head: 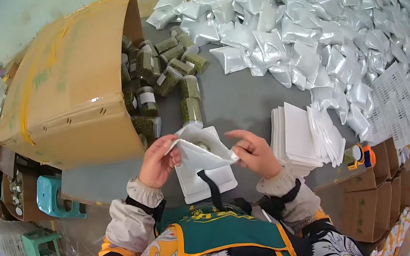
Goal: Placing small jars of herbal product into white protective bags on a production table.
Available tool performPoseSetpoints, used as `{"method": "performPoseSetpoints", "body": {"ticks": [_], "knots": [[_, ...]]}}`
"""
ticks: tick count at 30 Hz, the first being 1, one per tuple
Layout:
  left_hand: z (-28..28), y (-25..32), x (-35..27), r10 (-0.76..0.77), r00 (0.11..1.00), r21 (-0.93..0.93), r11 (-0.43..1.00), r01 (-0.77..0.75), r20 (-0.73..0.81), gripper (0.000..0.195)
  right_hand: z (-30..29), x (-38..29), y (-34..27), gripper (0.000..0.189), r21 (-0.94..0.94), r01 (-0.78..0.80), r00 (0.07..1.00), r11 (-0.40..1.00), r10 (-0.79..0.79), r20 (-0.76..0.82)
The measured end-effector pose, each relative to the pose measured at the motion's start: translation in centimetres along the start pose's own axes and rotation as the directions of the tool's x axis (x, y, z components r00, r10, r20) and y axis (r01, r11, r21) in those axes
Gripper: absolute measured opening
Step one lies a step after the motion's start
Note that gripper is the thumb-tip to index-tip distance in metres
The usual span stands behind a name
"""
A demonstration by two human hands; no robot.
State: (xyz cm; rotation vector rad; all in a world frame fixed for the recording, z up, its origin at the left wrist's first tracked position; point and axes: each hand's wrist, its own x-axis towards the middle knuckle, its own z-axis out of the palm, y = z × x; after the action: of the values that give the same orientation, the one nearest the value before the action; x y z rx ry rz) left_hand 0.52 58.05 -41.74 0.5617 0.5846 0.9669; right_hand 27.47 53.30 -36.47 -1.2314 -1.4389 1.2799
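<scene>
Between my two hands a white padded mailer is spread at its mouth, and a jar of green dried herb shows inside it. My left hand pinches one corner of the mouth. My right hand grips the opposite corner, its index finger extended. Below the mailer, a white board or tray lies on the grey table. Just beyond stand or lie clear jars of green dried herb. A stack of flat white mailers is right of my right hand.
A large cardboard box lies on its side at the left, jars spilling from its opening. Filled silvery mailers are heaped across the back and right. An orange tape dispenser sits at the right edge, above cardboard boxes. Plastic stools stand at left.
</scene>
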Motion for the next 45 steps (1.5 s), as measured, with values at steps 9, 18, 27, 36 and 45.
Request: {"method": "performPoseSetpoints", "body": {"ticks": [9, 18, 27, 36, 45], "knots": [[-1.9, -4.1, -0.6, -0.296, 0.939, 0.439, 0.877, 0.195, 0.174, 0.030, 1.0, 0.0, 1.5, 0.019, -0.635, 0.177, 0.975, 0.752, -0.220, 0.011], [-0.9, -4.1, 0.0, -0.310, 0.942, 0.425, 0.875, 0.232, 0.124, 0.028, 6.0, 3.2, 5.0, 0.022, -0.177, 0.132, 0.969, 0.975, -0.089, 0.228], [-2.4, -3.9, -0.4, -0.251, 0.968, 0.544, 0.809, 0.222, -0.022, 0.026, 0.1, -1.2, 3.1, 0.013, 0.240, 0.049, 0.998, 0.970, -0.037, -0.056], [-0.3, -4.0, 0.7, -0.302, 0.933, 0.571, 0.809, 0.143, 0.195, 0.025, 3.9, 2.2, 4.9, 0.027, -0.013, -0.010, 0.952, 1.000, 0.014, 0.305], [-0.6, -4.1, 0.6, -0.321, 0.936, 0.600, 0.781, 0.176, 0.143, 0.023, 5.6, 2.0, 4.9, 0.017, 0.142, -0.061, 0.989, 0.988, 0.040, 0.146]]}}
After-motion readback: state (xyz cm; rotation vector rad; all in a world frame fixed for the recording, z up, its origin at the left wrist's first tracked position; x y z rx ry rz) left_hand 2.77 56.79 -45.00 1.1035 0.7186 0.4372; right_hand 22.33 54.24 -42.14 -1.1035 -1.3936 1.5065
